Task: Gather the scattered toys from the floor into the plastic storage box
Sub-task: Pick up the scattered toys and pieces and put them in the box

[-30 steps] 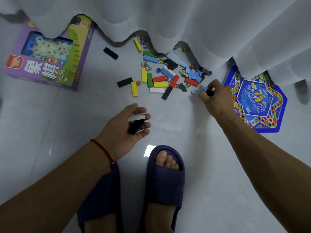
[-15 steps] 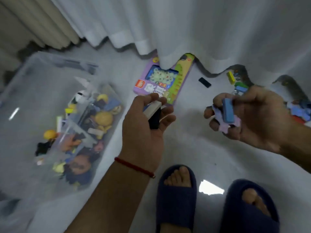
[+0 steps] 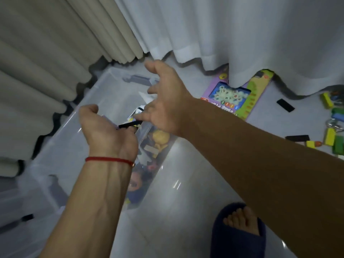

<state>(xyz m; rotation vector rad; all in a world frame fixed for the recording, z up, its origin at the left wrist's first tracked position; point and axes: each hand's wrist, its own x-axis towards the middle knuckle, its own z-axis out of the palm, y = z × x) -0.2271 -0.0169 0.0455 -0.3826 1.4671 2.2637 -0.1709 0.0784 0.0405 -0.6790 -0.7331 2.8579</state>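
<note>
The left hand (image 3: 106,131) curls round a black block (image 3: 128,124) above the plastic storage box (image 3: 61,151), while the right hand (image 3: 165,101) spreads its fingers over the box, holding nothing visible. Judging by this, the task is midway: a heap of toys (image 3: 154,146) already lies against the box's right wall, yet coloured blocks (image 3: 333,135), a black piece (image 3: 285,105) and a purple game box (image 3: 236,97) remain on the floor (image 3: 186,211) toward its right edge. The floor is pale, glossy tile; curtains (image 3: 223,28) hang along its far edge.
</note>
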